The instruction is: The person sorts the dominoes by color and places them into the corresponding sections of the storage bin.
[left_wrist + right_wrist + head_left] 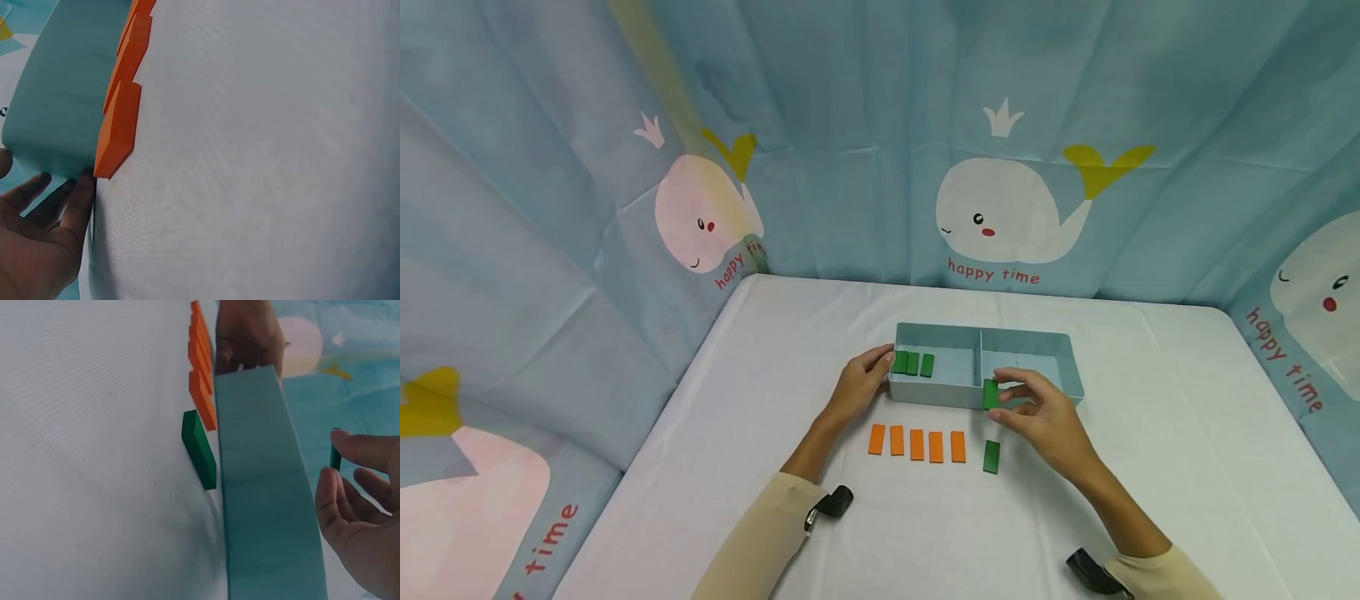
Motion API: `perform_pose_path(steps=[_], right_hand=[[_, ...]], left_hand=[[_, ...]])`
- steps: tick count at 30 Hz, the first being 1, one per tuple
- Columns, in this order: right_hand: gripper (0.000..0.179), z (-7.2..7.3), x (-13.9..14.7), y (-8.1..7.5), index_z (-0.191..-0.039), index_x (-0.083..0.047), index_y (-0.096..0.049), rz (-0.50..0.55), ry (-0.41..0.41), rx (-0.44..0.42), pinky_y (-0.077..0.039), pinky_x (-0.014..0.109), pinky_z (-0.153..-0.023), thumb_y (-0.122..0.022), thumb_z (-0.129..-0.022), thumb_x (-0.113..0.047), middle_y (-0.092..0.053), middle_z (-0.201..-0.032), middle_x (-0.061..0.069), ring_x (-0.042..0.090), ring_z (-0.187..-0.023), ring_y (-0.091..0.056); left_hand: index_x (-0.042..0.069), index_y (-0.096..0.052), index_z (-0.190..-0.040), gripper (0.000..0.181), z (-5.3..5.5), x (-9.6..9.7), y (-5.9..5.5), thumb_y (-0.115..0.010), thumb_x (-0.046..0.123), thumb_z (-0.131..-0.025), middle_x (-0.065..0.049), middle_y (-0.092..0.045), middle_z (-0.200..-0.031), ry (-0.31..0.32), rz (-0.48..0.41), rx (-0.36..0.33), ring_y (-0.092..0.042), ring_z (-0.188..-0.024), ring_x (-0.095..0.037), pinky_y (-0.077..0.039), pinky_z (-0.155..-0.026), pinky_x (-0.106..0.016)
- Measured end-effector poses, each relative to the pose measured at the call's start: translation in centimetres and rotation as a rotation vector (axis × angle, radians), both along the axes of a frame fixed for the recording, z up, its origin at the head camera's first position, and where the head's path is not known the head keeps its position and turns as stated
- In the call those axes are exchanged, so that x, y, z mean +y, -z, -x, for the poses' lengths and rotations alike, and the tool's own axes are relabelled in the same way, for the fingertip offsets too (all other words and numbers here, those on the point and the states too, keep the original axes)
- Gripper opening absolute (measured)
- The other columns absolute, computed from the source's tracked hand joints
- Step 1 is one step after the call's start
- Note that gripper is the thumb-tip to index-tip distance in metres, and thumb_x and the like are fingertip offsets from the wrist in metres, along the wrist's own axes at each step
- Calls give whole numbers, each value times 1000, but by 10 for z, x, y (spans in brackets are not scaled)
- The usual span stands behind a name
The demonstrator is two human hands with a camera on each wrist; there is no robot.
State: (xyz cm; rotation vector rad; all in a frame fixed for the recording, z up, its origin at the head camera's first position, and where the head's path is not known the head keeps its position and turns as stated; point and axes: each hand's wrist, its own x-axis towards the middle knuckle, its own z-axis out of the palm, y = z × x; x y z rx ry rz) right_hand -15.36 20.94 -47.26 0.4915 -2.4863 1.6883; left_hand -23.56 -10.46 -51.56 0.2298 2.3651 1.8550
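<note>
A light blue two-compartment box [936, 390] stands on the table. My left hand [859, 385] touches its left end, and the left wrist view shows several fingertips against that end wall. Three green tiles [912, 363] are in the left compartment, towards its left side. Between thumb and fingertips my right hand [1047, 423] pinches another green tile [990, 394], held upright; in the right wrist view this tile is seen edge-on above the box. One more green tile [199, 450] lies on the table in front of the box.
Several orange tiles [917, 445] form a row on the white tablecloth [760, 367], left of the loose green tile. The box's right compartment [1028, 351] is partly hidden by the right hand. A blue whale-print curtain [850, 167] hangs behind the table.
</note>
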Motion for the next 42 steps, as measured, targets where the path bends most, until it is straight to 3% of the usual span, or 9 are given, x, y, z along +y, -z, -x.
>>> perform_pose_path(steps=[8,27,42], right_hand=[[57,7,-12,-4,-144,-4,-61,-11,15,-32,-61,19,-81,-84,-91,-6,-63,-139,10,27,-106,-67],[56,19,-28,-8,-143,-3,-62,13,24,-35,-61,18,-82,-83,-92,-2,-63,-139,14,28,-104,-69],[51,31,-39,-8,-141,-10,-65,-6,39,-75,-60,19,-80,-83,-93,-11,-66,-133,13,32,-101,-69]], left_hand=[[12,-53,-157,57,0,-1,0,-53,46,-112,-9,-56,-157,-1,6,1,-57,-141,-28,-57,-108,-45],[10,-54,-156,56,2,-1,2,-54,44,-112,-15,-56,-157,25,-27,19,-57,-140,-34,-59,-104,-50],[10,-54,-157,54,1,-2,1,-52,42,-113,-13,-56,-156,20,-10,18,-59,-140,-29,-59,-104,-45]])
